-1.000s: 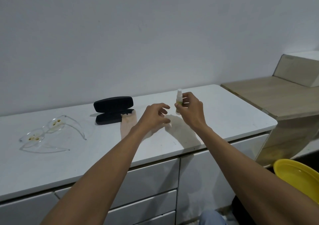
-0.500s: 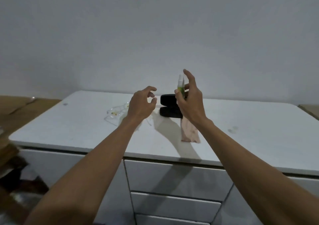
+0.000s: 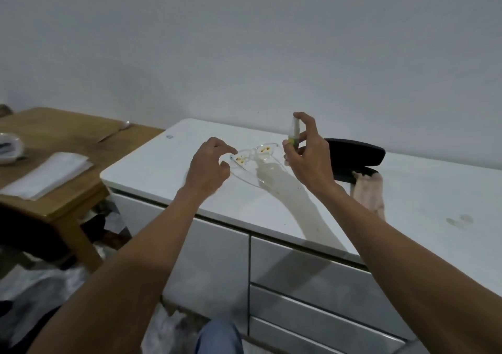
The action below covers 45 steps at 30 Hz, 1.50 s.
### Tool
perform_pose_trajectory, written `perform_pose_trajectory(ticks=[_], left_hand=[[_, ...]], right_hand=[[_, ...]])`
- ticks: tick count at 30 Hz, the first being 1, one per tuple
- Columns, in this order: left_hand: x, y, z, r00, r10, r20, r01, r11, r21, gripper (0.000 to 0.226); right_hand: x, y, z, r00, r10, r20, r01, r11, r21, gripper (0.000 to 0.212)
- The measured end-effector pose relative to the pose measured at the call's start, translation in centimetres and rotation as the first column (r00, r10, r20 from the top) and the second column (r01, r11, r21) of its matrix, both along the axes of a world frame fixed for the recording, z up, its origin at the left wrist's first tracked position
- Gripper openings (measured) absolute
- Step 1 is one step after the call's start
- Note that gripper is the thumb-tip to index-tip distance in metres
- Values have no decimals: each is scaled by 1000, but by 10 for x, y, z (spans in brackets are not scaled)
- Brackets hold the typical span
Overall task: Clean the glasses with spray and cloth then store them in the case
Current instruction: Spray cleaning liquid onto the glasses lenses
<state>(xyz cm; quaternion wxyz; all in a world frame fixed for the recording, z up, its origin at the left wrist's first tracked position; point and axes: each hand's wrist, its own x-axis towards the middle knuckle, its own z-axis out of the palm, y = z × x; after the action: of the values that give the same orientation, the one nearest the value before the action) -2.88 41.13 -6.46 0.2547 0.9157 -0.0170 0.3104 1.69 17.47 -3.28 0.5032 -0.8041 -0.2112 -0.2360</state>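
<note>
The right hand (image 3: 307, 158) holds a small spray bottle (image 3: 294, 133) upright, thumb and curled fingers round it, forefinger arched over its top. The left hand (image 3: 207, 167) hovers empty, fingers loosely curled, beside the clear glasses (image 3: 255, 156) lying on the white table (image 3: 152, 160). The right hand partly hides the open black case (image 3: 358, 154); a pinkish cloth (image 3: 369, 193) lies against it.

Head view, down onto white cabinet (image 3: 271, 212)

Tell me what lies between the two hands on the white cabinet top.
In the head view, the clear-framed glasses with yellowish smears lie between the left hand and right hand.
</note>
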Motion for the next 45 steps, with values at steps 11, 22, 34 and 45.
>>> perform_pose_trajectory(ticks=[11,22,34,45], left_hand=[[10,-3,-15,986,-23,166,9,997,82,11],[25,-17,3,988,147,56,-91,826,-557,14],[20,-35,29,976,188,113,-52,699,-713,10],[16,-34,33,978,144,151,7,699,-715,12]], right_hand=[[0,5,-5,1000,-21,-17,22,1000,22,58],[1,-26,14,988,-152,24,144,968,207,62],[-26,-29,-3,994,-76,82,72,996,47,44],[-22,-18,-7,992,-58,108,64,997,-50,49]])
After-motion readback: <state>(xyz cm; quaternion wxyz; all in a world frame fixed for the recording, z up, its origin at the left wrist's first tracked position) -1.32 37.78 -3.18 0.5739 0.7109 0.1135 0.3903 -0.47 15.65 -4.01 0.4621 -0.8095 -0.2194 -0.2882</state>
